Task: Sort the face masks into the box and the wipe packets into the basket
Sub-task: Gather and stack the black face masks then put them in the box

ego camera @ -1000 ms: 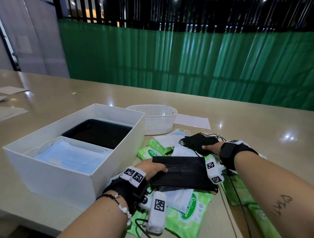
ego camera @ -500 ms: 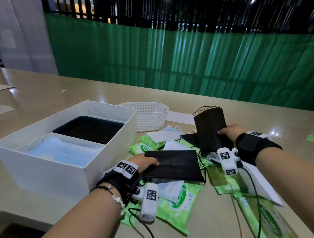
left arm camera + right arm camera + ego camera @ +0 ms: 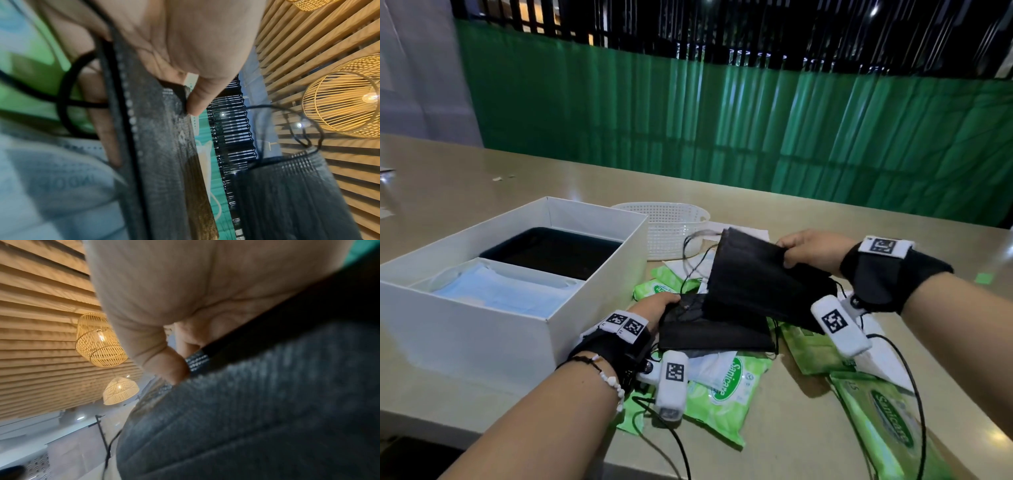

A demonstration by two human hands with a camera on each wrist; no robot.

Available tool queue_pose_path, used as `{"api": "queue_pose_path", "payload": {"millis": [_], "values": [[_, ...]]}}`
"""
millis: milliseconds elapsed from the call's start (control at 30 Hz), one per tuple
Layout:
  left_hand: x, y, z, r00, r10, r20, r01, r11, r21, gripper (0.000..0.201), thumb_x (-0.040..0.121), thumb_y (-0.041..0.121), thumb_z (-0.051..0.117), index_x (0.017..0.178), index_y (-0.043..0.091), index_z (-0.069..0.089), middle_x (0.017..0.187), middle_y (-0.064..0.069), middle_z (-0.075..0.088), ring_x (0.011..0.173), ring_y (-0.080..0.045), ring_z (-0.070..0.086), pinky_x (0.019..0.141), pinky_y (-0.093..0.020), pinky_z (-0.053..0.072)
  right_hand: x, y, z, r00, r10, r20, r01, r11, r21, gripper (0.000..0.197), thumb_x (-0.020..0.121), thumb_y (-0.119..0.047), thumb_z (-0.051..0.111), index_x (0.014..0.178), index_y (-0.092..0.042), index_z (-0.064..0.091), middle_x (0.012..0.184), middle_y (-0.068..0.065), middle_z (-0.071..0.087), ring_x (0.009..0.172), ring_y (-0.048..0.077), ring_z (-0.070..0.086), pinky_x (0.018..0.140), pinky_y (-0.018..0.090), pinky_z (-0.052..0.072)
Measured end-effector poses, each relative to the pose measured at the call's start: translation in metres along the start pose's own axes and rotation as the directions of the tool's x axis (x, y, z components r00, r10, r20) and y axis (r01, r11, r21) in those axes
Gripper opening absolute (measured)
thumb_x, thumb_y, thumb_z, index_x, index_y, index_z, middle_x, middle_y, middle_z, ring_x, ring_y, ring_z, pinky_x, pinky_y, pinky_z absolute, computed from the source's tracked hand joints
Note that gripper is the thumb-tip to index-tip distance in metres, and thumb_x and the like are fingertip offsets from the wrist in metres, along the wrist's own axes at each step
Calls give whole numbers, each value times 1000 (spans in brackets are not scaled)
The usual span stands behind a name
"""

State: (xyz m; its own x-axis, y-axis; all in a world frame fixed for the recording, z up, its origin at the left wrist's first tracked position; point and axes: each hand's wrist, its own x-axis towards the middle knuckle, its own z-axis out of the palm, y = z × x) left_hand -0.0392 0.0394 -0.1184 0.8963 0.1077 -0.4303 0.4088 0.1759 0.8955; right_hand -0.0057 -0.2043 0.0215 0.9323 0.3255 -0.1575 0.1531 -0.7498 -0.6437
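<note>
Café-like hall: rattan lamps (image 3: pixel 100 340), slatted ceiling (image 3: pixel 308 48)

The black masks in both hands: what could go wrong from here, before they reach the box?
1. The ear loops of the raised black masks in the right hand dangle over the pile; they might snag a wipe packet.
2. The left hand grips only one edge of the lower black stack, so it may fan apart.
3. The white box has two compartments; black masks could land on the blue masks.
</note>
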Motion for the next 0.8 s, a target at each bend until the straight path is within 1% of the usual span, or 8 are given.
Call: {"api": "queue_pose_path", "payload": {"millis": [100, 167, 233, 267, 367, 533, 700, 800], "values": [[-3, 1, -1, 999, 34, -6, -35, 998, -44, 30, 92, 8, 39, 67, 0, 52, 40, -9, 58, 32, -17, 55, 37, -15, 43, 0, -14, 20, 988, 46, 147, -37, 997, -64, 20, 51, -19, 54, 65, -14, 68, 61, 0, 62, 59, 19, 53, 61, 27, 44], [-6, 2, -1, 999, 33, -10, -34, 998, -59, 27, 90, 8, 40, 71, -2, 56, 49, -11, 60, 43, -20, 58, 49, -16, 47, 3, -21, 33, 974, 34, 225, -3, 991, -135, 27, 55, -20, 56, 77, -9, 69, 70, 4, 61, 67, 20, 53, 71, 30, 44], [-8, 4, -2, 1000, 24, 8, -24, 996, -86, 23, 87, 13, 45, 74, 2, 61, 61, -13, 61, 61, -26, 57, 67, -27, 46, 8, -24, 45, 971, 40, 237, 20, 969, -245, 15, 68, -18, 60, 79, -10, 67, 70, -1, 59, 67, 16, 50, 73, 28, 43], [-10, 5, -2, 1000, 26, -5, -27, 994, -103, 25, 88, 15, 46, 71, 3, 60, 60, -13, 61, 60, -26, 56, 64, -27, 46, 10, -25, 50, 973, 43, 228, 26, 957, -290, 5, 75, -16, 59, 72, -14, 64, 63, -6, 57, 62, 13, 49, 69, 26, 42], [-9, 5, -4, 999, 32, -32, -37, 987, -159, 30, 90, 17, 45, 68, 3, 59, 48, -11, 61, 40, -21, 59, 48, -19, 46, 19, -24, 61, 987, 35, 159, 30, 921, -388, 18, 81, -14, 58, 65, -23, 57, 62, -11, 55, 60, 8, 49, 60, 20, 41], [-17, 7, -2, 997, 33, 64, -19, 977, -212, 44, 94, 43, 46, 79, 6, 64, 54, -11, 67, 43, -20, 64, 56, -26, 49, 25, -18, 75, 986, -26, 165, 105, 865, -492, 8, 87, -18, 58, 82, -24, 55, 86, -5, 57, 80, 12, 51, 60, 16, 37], [-27, 6, 0, 985, -6, 173, -5, 998, 65, 30, 87, 36, 63, 88, 7, 67, 62, -8, 70, 48, -18, 66, 43, -19, 50, 33, -10, 84, 982, -97, 160, 157, 894, -420, 19, 86, -18, 60, 73, -29, 51, 88, -6, 59, 83, 13, 54, 77, 24, 43], [-23, 4, -4, 995, 30, 92, -52, 966, 254, 19, 82, 23, 71, 92, 7, 66, 66, -5, 69, 54, -16, 65, 50, -20, 51, 36, -9, 75, 993, -119, 7, 116, 947, -300, 5, 86, -20, 60, 86, -25, 60, 81, -10, 59, 75, 10, 55, 69, 20, 43]]}}
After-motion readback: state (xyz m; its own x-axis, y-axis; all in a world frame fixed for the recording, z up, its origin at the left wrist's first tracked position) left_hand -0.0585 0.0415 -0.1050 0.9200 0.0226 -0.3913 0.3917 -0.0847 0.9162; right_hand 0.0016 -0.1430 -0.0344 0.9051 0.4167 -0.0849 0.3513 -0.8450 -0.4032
